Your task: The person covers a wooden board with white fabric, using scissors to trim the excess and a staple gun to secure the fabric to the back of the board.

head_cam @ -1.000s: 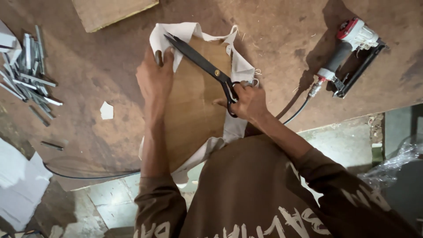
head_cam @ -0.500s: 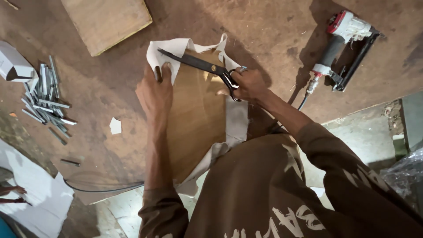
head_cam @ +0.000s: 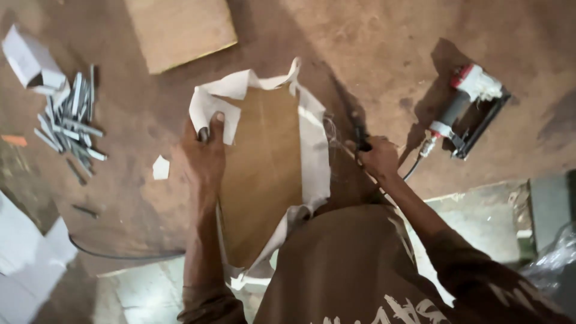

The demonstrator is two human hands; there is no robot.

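The scissors point(head_cam: 360, 139) have swung off the board point(head_cam: 264, 180). A second ago their long blades lay open across the top of the white cloth point(head_cam: 315, 156); now only a dark bit of the handle shows in the right hand point(head_cam: 377, 157), which has pulled back to the right side of the board and is clenched round that handle. The blades are blurred, and I cannot tell whether they are open or closed. As a judgement, the cut along the top of the cloth is finished or paused, and the trimming looks to be shifting toward the right-hand flap.

The left hand point(head_cam: 207, 157) has stayed where it was, fingers pressed flat on the upper left flap of cloth, pinning it to the board rather than gripping it. The board lies near the front edge of the bench point(head_cam: 372, 54), with the cloth wrapped under it and its edges folded up on the left, top and right.

By count: one pair of scissors, one wrapped board, one piece of cloth, one staple gun point(head_cam: 471, 111) with its hose toward the right edge of the bench, one bare wooden panel point(head_cam: 180, 30) at the back edge, one small white scrap point(head_cam: 160, 167) left of the left hand, one small white box point(head_cam: 30, 60) at the far left, and a loose heap of staple strips point(head_cam: 69, 117), too many and too jumbled to count surely.
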